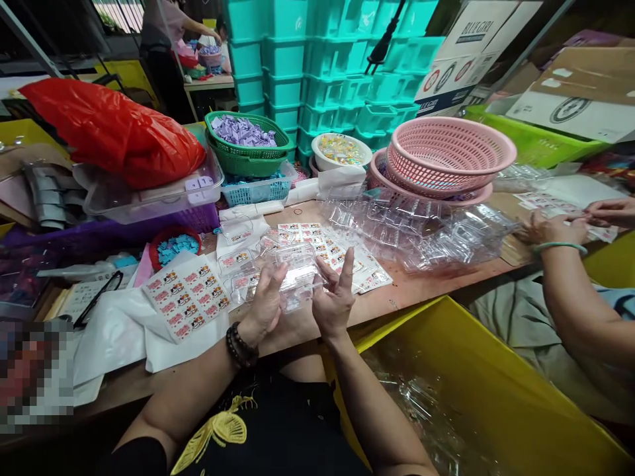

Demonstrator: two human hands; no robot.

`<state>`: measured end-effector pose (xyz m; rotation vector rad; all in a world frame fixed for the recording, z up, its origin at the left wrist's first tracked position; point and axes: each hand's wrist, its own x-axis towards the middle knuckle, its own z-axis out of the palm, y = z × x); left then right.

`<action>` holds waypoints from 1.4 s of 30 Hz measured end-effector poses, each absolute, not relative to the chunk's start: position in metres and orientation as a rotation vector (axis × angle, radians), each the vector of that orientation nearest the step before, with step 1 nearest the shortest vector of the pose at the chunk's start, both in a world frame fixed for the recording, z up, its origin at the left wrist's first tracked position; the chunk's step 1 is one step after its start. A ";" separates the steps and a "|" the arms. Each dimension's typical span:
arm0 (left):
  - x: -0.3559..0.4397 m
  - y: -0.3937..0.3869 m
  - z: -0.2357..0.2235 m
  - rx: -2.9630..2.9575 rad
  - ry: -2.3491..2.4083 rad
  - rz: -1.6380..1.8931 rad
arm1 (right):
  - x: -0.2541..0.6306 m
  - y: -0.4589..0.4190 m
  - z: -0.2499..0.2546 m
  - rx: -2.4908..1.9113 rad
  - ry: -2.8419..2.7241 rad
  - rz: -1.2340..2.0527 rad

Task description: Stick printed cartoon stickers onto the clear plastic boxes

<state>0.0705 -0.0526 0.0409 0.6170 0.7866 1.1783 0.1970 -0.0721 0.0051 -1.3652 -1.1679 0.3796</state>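
Observation:
Between my hands, above the table edge, is a clear plastic blister case [297,274]. My left hand [265,297], with a dark beaded bracelet at the wrist, grips its left side between thumb and fingers. At the right side my right hand [335,297] pinches it, the index finger pointing up. Left of my hands lies a sheet of cat stickers [187,295] on white backing. More sticker sheets [367,266] spread out behind and right of the case. A heap of clear blister cases [421,231] lies farther right.
Pink baskets [451,155], a green basket of purple pieces [245,132] and a red bag [119,132] stand at the back. A yellow bin [496,383] holding clear plastic is below the right edge. A co-worker's hand [558,231] works at far right.

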 end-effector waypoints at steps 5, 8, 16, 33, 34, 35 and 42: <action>0.053 -0.043 0.041 0.545 0.775 1.173 | 0.219 -0.092 0.035 -1.206 -1.527 0.560; 0.040 -0.044 0.040 0.525 0.761 1.107 | 0.237 -0.098 0.061 -1.216 -1.416 0.498; 0.037 -0.050 0.036 0.516 0.675 0.979 | 0.208 -0.076 0.101 -1.280 -1.298 1.154; 0.027 -0.048 0.030 0.533 0.672 1.102 | 0.185 -0.046 0.098 -1.366 -1.307 1.310; 0.027 -0.048 0.030 0.531 0.668 1.099 | 0.184 -0.046 0.098 -1.369 -1.309 1.305; 0.027 -0.048 0.029 0.530 0.661 1.094 | 0.184 -0.046 0.098 -1.370 -1.315 1.296; 0.024 -0.046 0.025 0.550 0.660 1.075 | 0.184 -0.043 0.094 -1.372 -1.364 1.269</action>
